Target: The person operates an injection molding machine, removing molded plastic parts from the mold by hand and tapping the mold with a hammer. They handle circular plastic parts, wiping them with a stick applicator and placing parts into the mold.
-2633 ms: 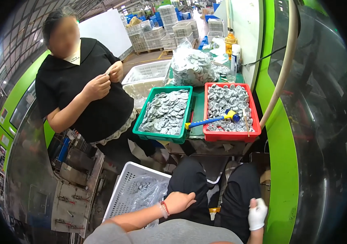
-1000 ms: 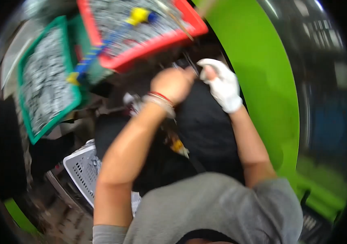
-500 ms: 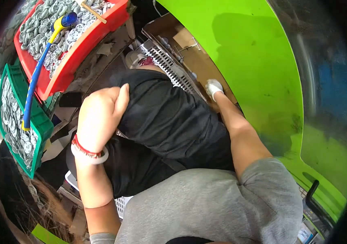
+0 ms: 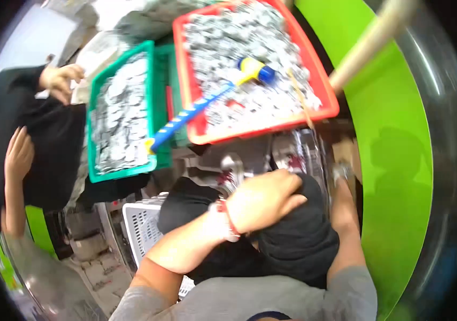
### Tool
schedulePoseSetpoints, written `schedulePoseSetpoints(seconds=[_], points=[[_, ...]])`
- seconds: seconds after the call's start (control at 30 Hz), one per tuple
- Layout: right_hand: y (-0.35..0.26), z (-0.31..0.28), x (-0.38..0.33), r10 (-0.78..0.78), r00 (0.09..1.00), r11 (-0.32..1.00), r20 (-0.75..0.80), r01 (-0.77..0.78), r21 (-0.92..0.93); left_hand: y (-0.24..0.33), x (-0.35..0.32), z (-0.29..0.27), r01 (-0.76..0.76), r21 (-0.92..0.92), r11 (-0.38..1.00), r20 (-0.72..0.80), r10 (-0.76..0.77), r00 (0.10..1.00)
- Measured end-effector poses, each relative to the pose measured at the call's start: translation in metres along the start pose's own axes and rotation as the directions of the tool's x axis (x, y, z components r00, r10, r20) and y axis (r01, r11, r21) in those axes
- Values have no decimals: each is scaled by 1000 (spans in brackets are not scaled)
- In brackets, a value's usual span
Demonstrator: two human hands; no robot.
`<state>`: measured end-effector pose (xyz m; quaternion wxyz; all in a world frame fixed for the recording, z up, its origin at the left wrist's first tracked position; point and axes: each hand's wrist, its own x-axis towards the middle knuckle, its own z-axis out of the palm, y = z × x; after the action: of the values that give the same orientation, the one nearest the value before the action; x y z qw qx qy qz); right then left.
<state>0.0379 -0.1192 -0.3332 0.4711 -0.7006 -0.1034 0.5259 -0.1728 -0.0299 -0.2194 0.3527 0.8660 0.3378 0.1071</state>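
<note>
Left hand (image 4: 263,199) sits loosely curled, fingers together, on the black-trousered knee (image 4: 298,235), gripping nothing; right hand (image 4: 340,172) is mostly hidden down by the dark gap w/ the green machine panel (image 4: 399,176) tight beside it, so can't tell its grip. Just ahead, red tray (image 4: 322,80) of small silvery parts, blue-yellow toy hammer (image 4: 212,99) across its front edge, green tray (image 4: 156,107) touching on the left. White basket (image 4: 140,230) low left, co-worker's hand (image 4: 60,83) beyond the green tray.
</note>
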Motion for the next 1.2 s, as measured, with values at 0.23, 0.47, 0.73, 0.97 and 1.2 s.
schedulePoseSetpoints(seconds=[0.23,0.47,0.73,0.97,1.2], points=[[-50,-12,-66,169,986,983,9,-168,-71,12,8,25,-303,81,950,-207,313,927],[-23,-37,-27,-165,975,413,146,203,-888,19,7,34,-310,80,947,-354,318,879],[-80,27,-61,145,986,938,-84,-164,-305,22,15,36,-327,112,938,-384,344,857],[31,-62,31,-141,988,988,-58,137,-68,22,9,37,-381,164,910,-364,415,834],[150,-160,115,-160,702,886,-694,412,213,28,10,46,-373,154,915,-249,402,881]])
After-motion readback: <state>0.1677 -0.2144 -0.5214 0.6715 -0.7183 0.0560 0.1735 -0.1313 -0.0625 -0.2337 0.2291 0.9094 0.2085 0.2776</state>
